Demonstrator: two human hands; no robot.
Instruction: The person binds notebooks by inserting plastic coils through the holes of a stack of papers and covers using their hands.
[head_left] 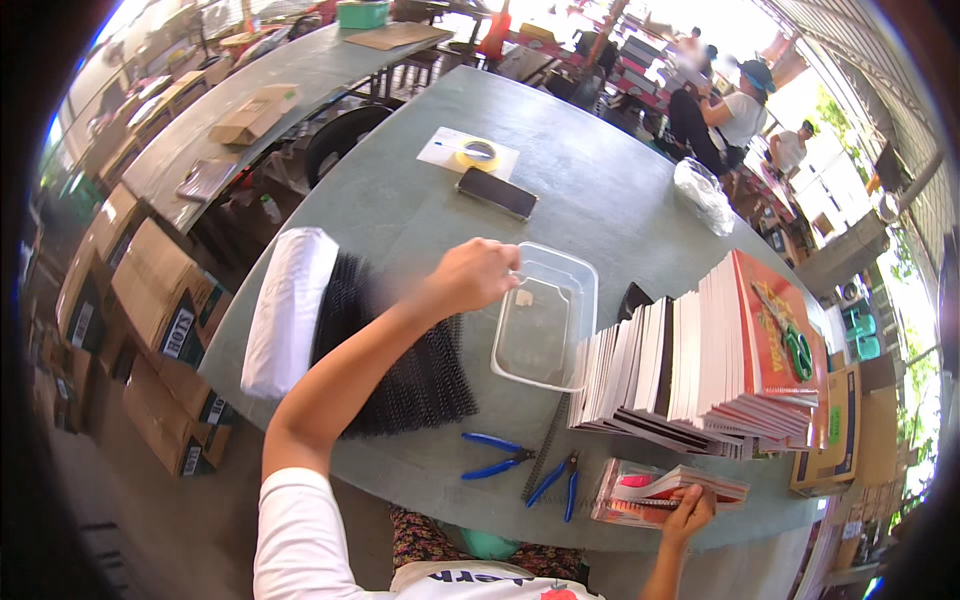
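My left hand (478, 275) is at the far left rim of a clear plastic container (592, 300), its fingers pinched together. Whatever they hold is hidden; a small pale scrap lies inside the container. Near the table's front edge, my right hand (692, 510) grips a spiral notebook (655, 490), thumb along its coil. Left of it lie two blue-handled cutting pliers (555, 487), with a loose black binding coil (548, 445) between them. Under my left forearm a pile of black binding coils (425, 385) rests beside a white wrapped bundle (290, 310).
A long row of stacked notebooks (700, 350) stands to the right, with green-handled scissors (795, 350) on top. Farther back are a phone-like dark box (497, 193), a tape roll (478, 152) and a plastic bag (703, 197). Cardboard boxes (155, 290) stand left; other people sit beyond.
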